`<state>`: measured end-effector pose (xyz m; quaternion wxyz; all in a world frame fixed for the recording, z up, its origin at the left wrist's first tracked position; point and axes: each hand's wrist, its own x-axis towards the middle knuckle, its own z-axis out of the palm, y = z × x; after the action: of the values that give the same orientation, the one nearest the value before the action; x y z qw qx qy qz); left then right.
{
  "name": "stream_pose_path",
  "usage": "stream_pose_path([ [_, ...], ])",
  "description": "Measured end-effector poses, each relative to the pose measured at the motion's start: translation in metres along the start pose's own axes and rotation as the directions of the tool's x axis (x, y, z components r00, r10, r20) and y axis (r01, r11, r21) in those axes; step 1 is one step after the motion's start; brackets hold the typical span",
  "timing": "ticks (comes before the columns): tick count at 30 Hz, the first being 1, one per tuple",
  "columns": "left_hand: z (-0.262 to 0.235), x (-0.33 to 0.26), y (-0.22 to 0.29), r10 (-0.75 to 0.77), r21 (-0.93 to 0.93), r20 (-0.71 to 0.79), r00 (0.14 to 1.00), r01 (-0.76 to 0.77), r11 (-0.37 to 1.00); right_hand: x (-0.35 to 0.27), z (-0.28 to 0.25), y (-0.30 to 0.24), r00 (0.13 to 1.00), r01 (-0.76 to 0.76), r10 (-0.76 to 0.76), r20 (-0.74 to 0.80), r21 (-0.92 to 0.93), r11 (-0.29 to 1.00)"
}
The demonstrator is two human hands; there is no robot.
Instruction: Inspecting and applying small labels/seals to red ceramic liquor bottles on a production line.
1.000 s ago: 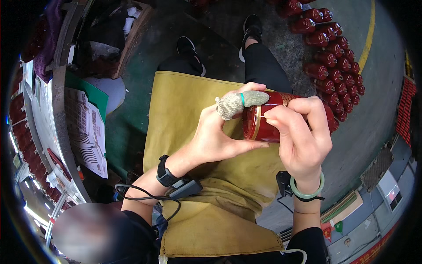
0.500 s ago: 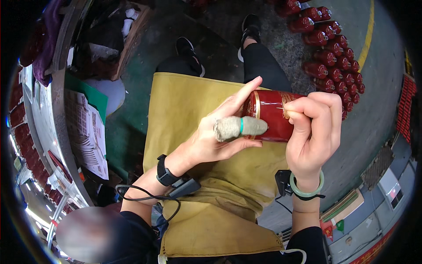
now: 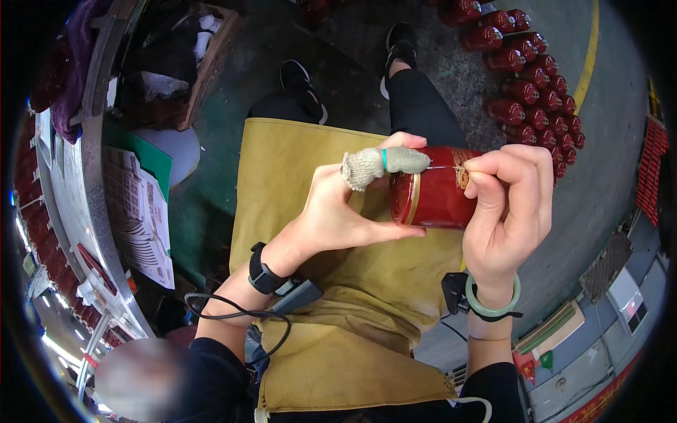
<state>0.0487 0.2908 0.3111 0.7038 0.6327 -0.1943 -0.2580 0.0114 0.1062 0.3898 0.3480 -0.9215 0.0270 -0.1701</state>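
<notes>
The red jar [image 3: 437, 189] lies on its side above the lap, over the tan apron [image 3: 331, 282]. It is glossy, with a gold band and a gold emblem. The left hand [image 3: 345, 208] cradles its base, fingers closed around it, a knitted sleeve [image 3: 384, 162] on the thumb. The right hand [image 3: 504, 204] pinches a thin thread [image 3: 446, 168] at the jar's top. Pulled too hard, the thread could snap, or the slick jar could slip toward the floor [image 3: 620, 176] and the red bottles [image 3: 529, 84].

Red, gold-trimmed jar [image 3: 437, 197]; mustard-yellow apron [image 3: 310, 176]; pale green bangle [image 3: 493, 304].
</notes>
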Motion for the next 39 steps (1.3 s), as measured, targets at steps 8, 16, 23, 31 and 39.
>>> stream_pose_path([
  [8, -0.002, 0.002, -0.004, 0.033, -0.085, 0.078, 0.996, -0.026, 0.996, 0.000, 0.002, -0.002, 1.000, 0.013, -0.012, 0.003, -0.031, 0.999],
  [16, 0.000, 0.002, -0.010, 0.275, 0.068, 0.062, 0.959, -0.279, 0.958, 0.004, 0.004, -0.002, 0.999, -0.040, 0.040, 0.001, -0.035, 0.999],
  [23, 0.003, 0.007, -0.005, 0.041, -0.085, -0.016, 0.999, -0.042, 0.995, 0.010, 0.005, 0.001, 0.999, -0.039, 0.039, 0.010, -0.025, 0.999],
  [31, 0.005, 0.014, -0.010, -0.055, -0.155, 0.023, 0.998, 0.058, 0.986, 0.031, 0.015, 0.003, 0.990, -0.064, 0.077, 0.121, -0.109, 0.992],
  [39, 0.005, 0.006, -0.010, 0.017, -0.205, -0.020, 1.000, -0.020, 0.979, 0.037, 0.023, 0.002, 0.985, -0.084, 0.102, 0.139, -0.134, 0.987],
])
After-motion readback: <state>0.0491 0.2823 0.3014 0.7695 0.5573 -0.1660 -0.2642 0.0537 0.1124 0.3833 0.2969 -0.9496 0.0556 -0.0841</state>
